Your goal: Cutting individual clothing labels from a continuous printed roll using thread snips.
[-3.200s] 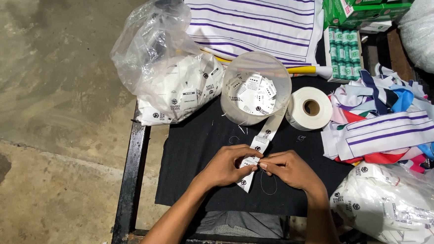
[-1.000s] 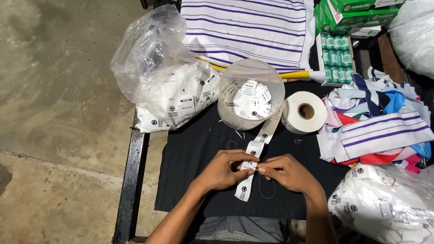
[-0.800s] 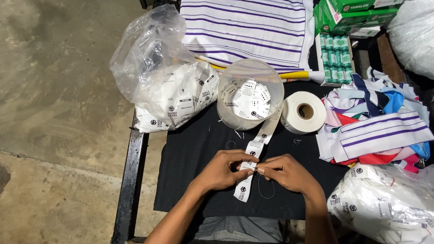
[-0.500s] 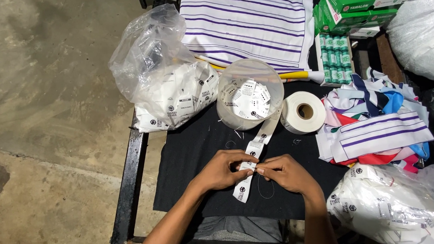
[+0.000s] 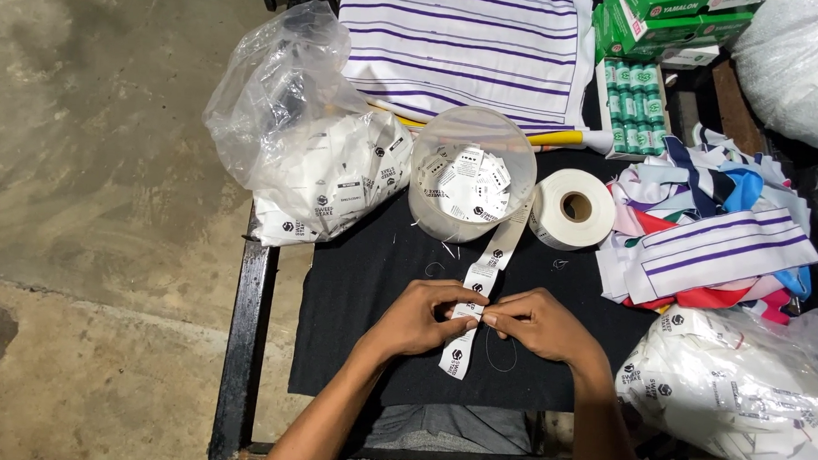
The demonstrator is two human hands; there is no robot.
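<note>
Both hands meet at the middle of the bench (image 5: 350,283), right over the black cloth. The left hand (image 5: 420,316) and the right hand (image 5: 536,324) are each pinching the same white label strip (image 5: 481,279), fingertips nearly touching, so the strip is pinned between them at one spot. That grip looks set to keep one label taut and steady. From the hands the strip runs up and away to the clear tub (image 5: 472,182), which holds loose labels, and its free end hangs just below the left hand. A thin loop of thread (image 5: 501,351) lies on the cloth right under the right hand. Beside the tub sits a white tape roll (image 5: 572,208), close enough to reach. Off to the left is a plastic bag (image 5: 311,146) of labels, another bag (image 5: 745,406) is at the right, and striped fabric (image 5: 716,237) is piled near it.
</note>
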